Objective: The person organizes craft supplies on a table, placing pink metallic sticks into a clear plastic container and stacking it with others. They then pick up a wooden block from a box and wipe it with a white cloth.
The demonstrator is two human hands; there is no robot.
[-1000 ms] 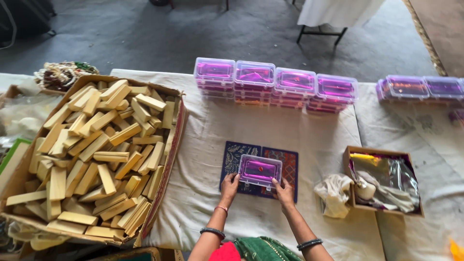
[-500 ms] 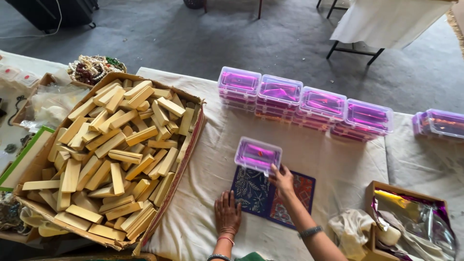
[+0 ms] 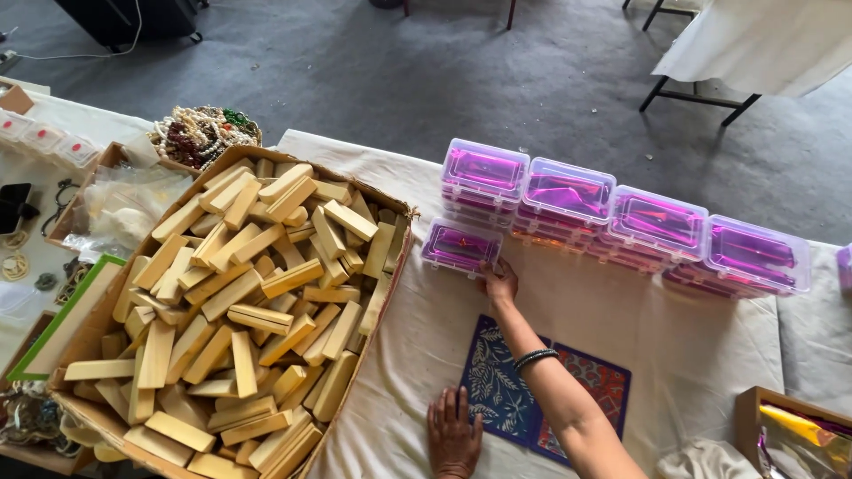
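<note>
My right hand (image 3: 500,279) reaches across the table and grips the near edge of a small clear box with a purple lid (image 3: 460,247), which rests on the cream cloth in front of a row of stacked purple-lidded boxes (image 3: 621,217). My left hand (image 3: 453,435) lies flat, fingers spread, on the cloth beside a dark blue patterned mat (image 3: 506,381) that touches a red-patterned one (image 3: 593,390). My right forearm, with dark bangles on the wrist, crosses over both mats.
A big cardboard box (image 3: 373,341) heaped with pale wooden blocks fills the left. A bowl of bead necklaces (image 3: 202,133) and small trays sit beyond it. A carton with shiny wrappers (image 3: 794,435) stands at bottom right. Grey floor and table legs lie past the table's far edge.
My right hand has carried the purple-lidded box from above the mats out to the row of stacked boxes and set it down. My left hand stayed flat on the cloth.
</note>
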